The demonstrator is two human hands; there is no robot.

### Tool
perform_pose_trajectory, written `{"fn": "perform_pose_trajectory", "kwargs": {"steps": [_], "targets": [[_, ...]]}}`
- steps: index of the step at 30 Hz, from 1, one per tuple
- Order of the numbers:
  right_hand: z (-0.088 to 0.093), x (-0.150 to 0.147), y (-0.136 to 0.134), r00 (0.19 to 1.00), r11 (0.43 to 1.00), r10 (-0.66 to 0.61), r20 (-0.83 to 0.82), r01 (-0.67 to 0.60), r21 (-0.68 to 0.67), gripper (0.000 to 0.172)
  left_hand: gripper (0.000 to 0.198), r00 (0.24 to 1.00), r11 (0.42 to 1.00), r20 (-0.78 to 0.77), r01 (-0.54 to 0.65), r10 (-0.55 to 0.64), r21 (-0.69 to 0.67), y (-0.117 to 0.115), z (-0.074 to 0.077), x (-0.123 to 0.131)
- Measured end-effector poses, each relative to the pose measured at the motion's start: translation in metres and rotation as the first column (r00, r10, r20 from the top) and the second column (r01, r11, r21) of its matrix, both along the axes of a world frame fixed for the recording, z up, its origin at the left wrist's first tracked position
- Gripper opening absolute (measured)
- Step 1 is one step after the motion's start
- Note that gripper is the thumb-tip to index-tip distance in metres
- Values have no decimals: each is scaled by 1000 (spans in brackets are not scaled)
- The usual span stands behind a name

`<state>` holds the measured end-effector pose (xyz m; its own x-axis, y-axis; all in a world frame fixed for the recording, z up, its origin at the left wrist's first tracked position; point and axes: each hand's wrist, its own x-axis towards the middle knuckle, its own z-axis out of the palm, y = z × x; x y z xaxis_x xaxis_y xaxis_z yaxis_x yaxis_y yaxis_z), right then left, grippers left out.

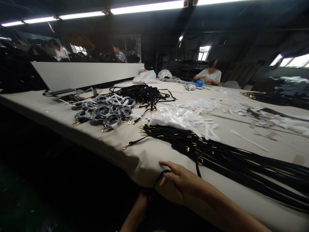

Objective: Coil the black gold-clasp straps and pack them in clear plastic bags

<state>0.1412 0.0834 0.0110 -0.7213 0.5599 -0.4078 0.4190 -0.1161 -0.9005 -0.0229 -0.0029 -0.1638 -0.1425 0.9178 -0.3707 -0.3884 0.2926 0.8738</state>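
My right hand (177,177) is at the table's front edge, index finger stretched out and the other fingers bent. A black strap (159,177) passes between its index finger and the fingers below, and hangs down over the edge. My left hand (144,195) is low in the shadow below the tabletop, close to the hanging strap; its fingers are too dark to make out. Just beyond my right hand lies a long bundle of black straps (224,158) with gold clasps. One strap end with a gold snap hook (126,146) sticks out to the left.
Coiled straps in clear wrap (105,111) lie on the left of the cloth-covered table (116,145). Behind them is a tangled black strap pile (142,93). Clear plastic bags (173,116) and white strips cover the middle. A co-worker (210,75) sits at the far side.
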Motion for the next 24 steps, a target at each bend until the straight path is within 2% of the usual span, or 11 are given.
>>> {"fn": "perform_pose_trajectory", "kwargs": {"steps": [3,7,9,12,14,17,20,22,24], "targets": [[4,2,-2,999,1000,8,38,-9,13,66,56,993,995,65,101,-102,18,-3,10,-11],[16,6,-11,994,995,89,71,-86,-42,68,56,971,976,93,217,-219,29,-26,21,-38],[23,8,-16,981,985,172,92,-169,-48,66,57,960,962,69,271,-273,34,-37,28,-49],[30,5,-19,940,959,264,214,-279,44,61,45,951,951,-44,307,-306,27,-45,46,-69],[30,-4,-17,919,951,294,263,-310,20,59,35,954,963,-149,268,-260,33,-44,64,-84],[30,-31,-11,938,949,299,176,-274,-156,63,25,942,979,-294,191,-163,68,-39,98,-106],[32,-63,-5,950,942,291,112,-264,-210,61,18,875,977,-479,155,-68,144,-33,129,-120],[34,-81,-1,946,942,303,117,-279,-185,59,17,821,967,-571,139,8,214,-30,143,-126],[36,-93,3,951,951,285,119,-265,-161,59,17,802,955,-594,133,54,266,-27,148,-132]]}}
